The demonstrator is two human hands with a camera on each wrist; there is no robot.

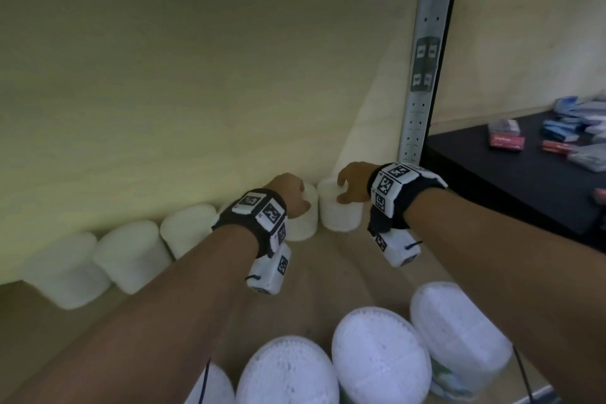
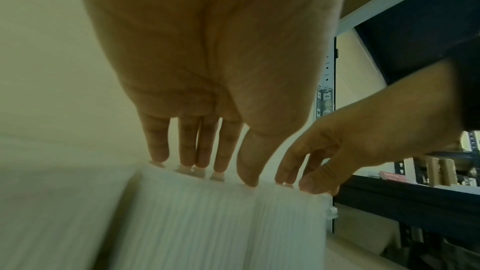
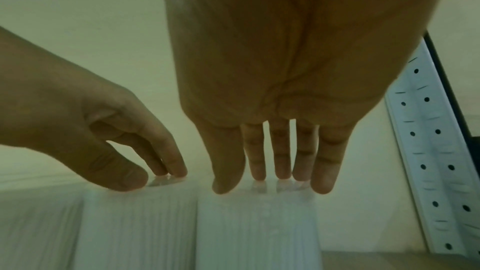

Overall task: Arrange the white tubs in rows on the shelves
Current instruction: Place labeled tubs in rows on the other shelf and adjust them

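A row of white tubs stands along the shelf's back wall. My left hand reaches over the second tub from the right, its straight fingertips touching that tub's top. My right hand is over the end tub, which stands close beside it. There the fingertips and thumb rest on the lid edge of the end tub. Neither hand is closed around a tub. More white tubs with textured lids stand at the shelf's front.
A perforated metal upright rises just right of the end tub. Beyond it is a black shelf with small coloured boxes. Bare wooden shelf board lies between the back row and the front tubs.
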